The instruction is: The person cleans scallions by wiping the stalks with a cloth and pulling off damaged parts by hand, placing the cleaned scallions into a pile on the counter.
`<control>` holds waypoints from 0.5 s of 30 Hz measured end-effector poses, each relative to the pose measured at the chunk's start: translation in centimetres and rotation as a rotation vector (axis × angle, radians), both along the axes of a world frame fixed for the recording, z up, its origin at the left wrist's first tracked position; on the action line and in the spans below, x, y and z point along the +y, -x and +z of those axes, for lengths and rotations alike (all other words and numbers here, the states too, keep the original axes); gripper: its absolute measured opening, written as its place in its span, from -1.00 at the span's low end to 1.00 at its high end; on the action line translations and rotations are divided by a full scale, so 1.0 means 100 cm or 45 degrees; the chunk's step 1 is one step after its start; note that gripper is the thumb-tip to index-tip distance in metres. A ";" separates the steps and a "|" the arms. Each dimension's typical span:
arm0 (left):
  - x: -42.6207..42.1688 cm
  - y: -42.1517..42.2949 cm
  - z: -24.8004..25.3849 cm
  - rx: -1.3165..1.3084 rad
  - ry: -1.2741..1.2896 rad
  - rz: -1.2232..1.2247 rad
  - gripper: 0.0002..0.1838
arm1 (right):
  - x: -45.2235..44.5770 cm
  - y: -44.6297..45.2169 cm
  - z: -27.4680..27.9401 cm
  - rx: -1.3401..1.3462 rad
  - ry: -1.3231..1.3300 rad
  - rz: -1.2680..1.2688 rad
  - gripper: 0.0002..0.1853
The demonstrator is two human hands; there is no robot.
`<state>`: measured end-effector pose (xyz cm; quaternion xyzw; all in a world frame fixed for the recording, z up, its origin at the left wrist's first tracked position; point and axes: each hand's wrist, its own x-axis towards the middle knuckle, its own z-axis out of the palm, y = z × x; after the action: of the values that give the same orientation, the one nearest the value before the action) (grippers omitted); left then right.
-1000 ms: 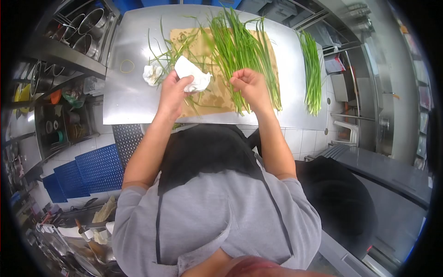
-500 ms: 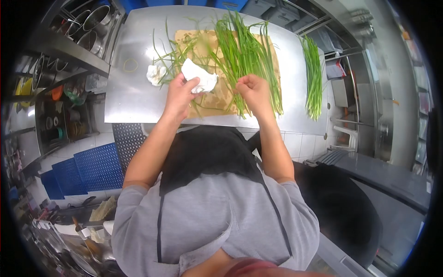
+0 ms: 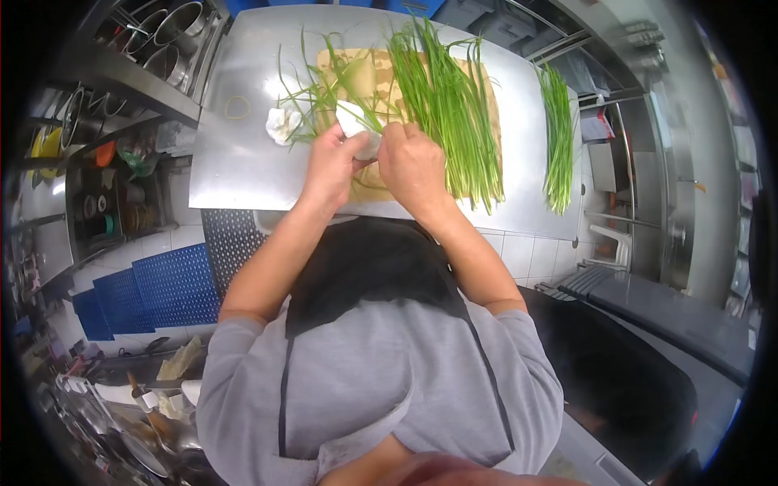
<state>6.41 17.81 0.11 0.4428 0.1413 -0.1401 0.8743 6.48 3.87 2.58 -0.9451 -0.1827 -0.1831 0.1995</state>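
My left hand (image 3: pixel 328 166) is closed around a folded white paper towel (image 3: pixel 350 118), which looks damp and soft. Right beside it, my right hand (image 3: pixel 413 162) has its fingers pinched together at the towel's edge. A thin green chive blade crosses the towel and runs to those fingertips; the grip itself is partly hidden. Long green chives (image 3: pixel 450 113) lie in a thick spread to the right of my hands, on a wet brown cardboard sheet (image 3: pixel 496 105). Loose, scattered chive blades (image 3: pixel 312 85) lie beyond my left hand.
A crumpled white wad (image 3: pixel 283 126) and a rubber band (image 3: pixel 237 108) lie on the left of the steel table (image 3: pixel 223 178). Another chive bundle (image 3: pixel 557 138) rests near its right edge. Metal pots (image 3: pixel 178 24) stand on a rack at the far left.
My right hand has moved left from the chive pile to the towel, so both hands are now together. The view has shifted slightly.
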 end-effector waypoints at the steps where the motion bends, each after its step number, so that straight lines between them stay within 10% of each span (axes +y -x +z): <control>1: 0.001 0.002 0.000 0.002 0.035 0.026 -0.77 | 0.001 0.001 -0.002 0.000 0.024 0.026 -0.95; 15: 0.005 0.008 0.001 -0.051 0.447 0.086 -0.59 | -0.013 0.003 0.010 0.279 -0.389 0.081 -0.79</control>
<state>5.63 18.29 0.22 0.2811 0.1121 -0.1242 0.9450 6.21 2.60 3.54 -0.9118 -0.1597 -0.0983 0.3652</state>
